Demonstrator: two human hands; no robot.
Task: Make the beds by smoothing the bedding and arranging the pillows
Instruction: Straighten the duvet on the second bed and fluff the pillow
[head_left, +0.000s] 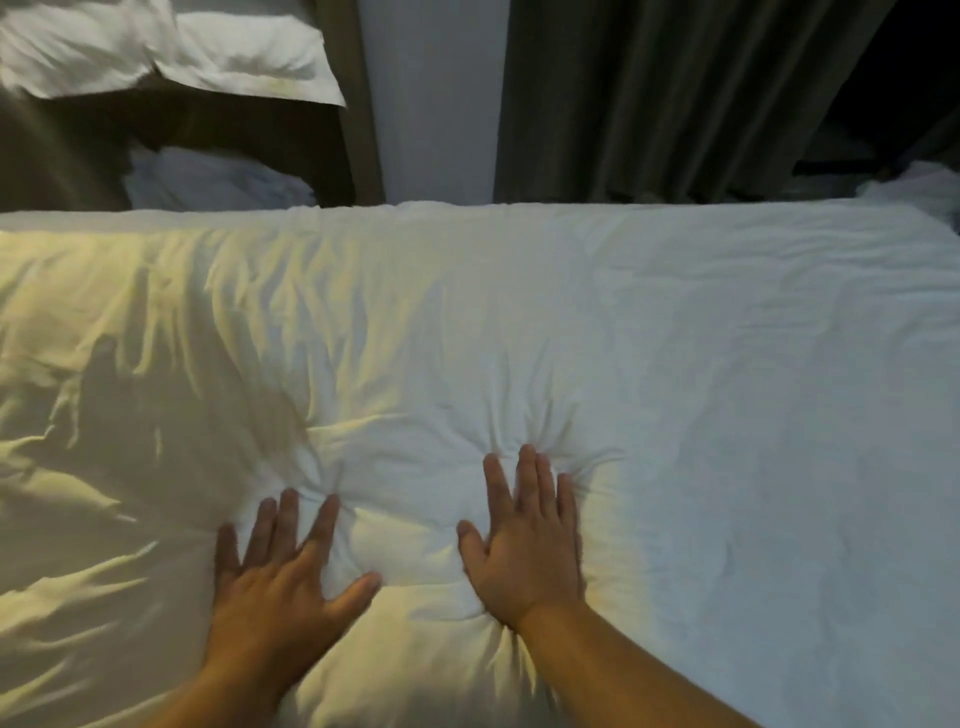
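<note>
2 flat grips, left (280, 587), right (524, 561), on duvet (727, 389)

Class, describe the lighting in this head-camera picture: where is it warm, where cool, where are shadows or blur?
Head view: the duvet glows warm yellow on its left half, cool bluish on its right; a dark shadow lies beyond the left hand; the top-left pillow looks blurred.
</note>
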